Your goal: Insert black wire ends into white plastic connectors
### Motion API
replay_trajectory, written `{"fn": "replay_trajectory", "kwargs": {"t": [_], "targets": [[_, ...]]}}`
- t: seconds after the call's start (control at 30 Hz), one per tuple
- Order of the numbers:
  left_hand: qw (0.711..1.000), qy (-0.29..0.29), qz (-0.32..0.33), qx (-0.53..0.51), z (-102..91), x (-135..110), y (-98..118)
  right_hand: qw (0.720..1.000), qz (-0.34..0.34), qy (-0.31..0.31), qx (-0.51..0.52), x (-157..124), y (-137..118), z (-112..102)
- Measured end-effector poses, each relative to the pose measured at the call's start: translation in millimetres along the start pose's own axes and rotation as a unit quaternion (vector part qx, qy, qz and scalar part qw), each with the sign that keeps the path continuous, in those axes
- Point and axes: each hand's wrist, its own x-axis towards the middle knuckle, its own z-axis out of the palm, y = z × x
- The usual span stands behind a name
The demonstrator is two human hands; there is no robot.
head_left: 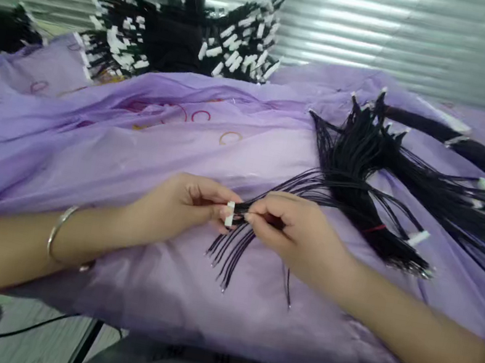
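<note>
My left hand [201,202] pinches a small white connector [230,214] between thumb and fingers. Black wires run from the connector's right side, and my right hand [285,220] is closed on one or more of them just beside it. Several loose black wires [234,255] with bare metal tips hang down below my hands. Other wires arch from behind my right hand to the right, where a white connector [418,237] sits at their end. A thick bundle of black wires [353,163] lies just beyond, tied with a red band [374,228].
Purple sheeting [148,290] covers the table, with wrinkles and a few rubber bands [201,116] on it. At the back stand heaps of black wires with white connectors [243,41]. More black cables [459,201] spread along the right side. Blinds hang behind.
</note>
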Motion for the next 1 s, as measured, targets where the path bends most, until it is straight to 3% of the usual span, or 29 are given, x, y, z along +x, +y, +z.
{"fn": "replay_trajectory", "kwargs": {"t": [0.8,0.9,1.0], "targets": [[0.998,0.024,-0.011,-0.058,-0.4,1.0,-7.7,0.996,-0.042,0.025,-0.069,3.4,-1.6,12.8],[0.998,0.033,-0.012,-0.06,-0.7,1.1,-8.5,0.989,-0.072,0.022,-0.125,3.6,-0.9,1.5],[0.994,0.067,-0.009,-0.086,-0.6,1.9,-8.4,0.968,-0.133,0.045,-0.208,0.6,-0.9,-25.6]]}}
